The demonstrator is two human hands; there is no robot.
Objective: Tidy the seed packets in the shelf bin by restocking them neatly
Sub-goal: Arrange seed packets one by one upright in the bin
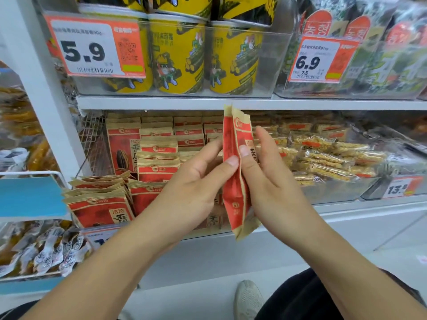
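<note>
Both forearms raised; left hand (196, 179) and right hand (265, 179) thumbs pinching upright seed packets (235, 181) between them, fingers half-curled.

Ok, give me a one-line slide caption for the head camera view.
Both hands hold red-and-tan paper seed packets upright before the stocked clear shelf bin.
</note>
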